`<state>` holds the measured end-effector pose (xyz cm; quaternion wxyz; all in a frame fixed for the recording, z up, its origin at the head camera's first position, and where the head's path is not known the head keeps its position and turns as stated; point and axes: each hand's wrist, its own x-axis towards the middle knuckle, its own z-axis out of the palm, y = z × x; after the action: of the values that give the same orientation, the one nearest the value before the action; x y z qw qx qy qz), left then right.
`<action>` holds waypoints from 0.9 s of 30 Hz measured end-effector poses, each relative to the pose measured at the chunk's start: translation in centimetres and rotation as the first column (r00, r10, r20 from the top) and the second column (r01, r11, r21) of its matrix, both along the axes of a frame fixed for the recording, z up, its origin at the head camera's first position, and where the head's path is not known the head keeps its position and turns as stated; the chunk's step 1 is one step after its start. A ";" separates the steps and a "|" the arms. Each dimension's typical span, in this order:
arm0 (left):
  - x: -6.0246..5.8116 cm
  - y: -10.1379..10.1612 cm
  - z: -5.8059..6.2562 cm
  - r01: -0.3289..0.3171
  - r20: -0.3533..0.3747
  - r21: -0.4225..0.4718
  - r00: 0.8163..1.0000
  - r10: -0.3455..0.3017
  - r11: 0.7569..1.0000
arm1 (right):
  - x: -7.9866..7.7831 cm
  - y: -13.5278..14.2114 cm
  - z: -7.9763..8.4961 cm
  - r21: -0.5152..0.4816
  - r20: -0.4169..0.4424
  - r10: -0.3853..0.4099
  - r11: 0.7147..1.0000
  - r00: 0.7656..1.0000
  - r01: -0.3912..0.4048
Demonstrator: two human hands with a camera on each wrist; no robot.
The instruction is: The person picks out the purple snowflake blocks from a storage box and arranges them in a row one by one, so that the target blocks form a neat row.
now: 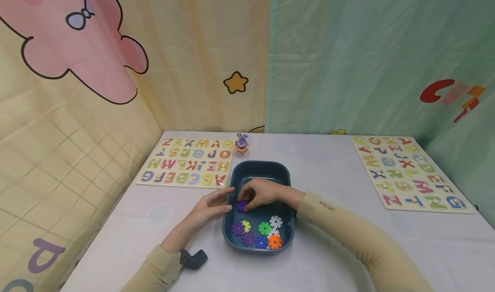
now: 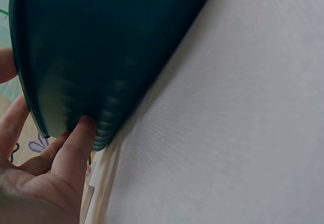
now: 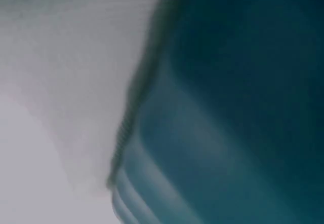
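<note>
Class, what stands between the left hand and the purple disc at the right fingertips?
The tub's side wall. The head view shows the left hand at its outer side and the purple disc inside.

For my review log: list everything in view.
Rectangular plastic bin: 1, dark teal, mid-table
Notched round plastic discs: 9 visible, three purple, two white, yellow, green, blue, orange, in bin
Alphabet boards: 2, cream, multicoloured letters, left and right
Rabbit figurine: 1, purple, behind bin
Cloth-covered table: 1, white, under bin
Printed curtains: 2+, yellowish, green, around table
Wrist device: 1, black, left wrist
Left hand: 1, beige-sleeved, touching bin
Right hand: 1, beige-sleeved, pinching purple disc
</note>
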<state>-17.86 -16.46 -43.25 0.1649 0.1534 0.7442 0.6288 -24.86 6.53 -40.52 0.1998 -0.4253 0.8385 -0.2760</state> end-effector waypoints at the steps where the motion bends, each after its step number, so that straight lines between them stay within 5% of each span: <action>1: 0.0 0.0 0.0 0.000 0.000 -0.001 1.000 0.000 1.000 | 0.1 0.1 0.1 -0.009 0.007 -0.002 1.000 1.000 0.002; 10: 0.0 0.2 -0.1 0.002 0.003 -0.011 1.000 -0.002 1.000 | 1.7 3.8 2.9 -0.166 -0.008 -0.012 0.986 1.000 0.010; 15: -0.1 0.2 -0.1 -0.006 0.008 -0.006 1.000 0.006 1.000 | 2.5 7.2 4.2 -0.231 0.017 -0.104 0.967 0.994 0.105; 27: -0.1 0.2 -0.1 -0.028 0.010 -0.023 1.000 0.028 0.999 | 4.7 16.5 3.5 -0.264 -0.069 -0.309 0.923 0.949 0.281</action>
<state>-17.92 -16.24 -43.36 0.1616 0.1381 0.7526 0.6232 -20.13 23.00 -37.01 0.0542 -0.3304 0.8609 -0.3830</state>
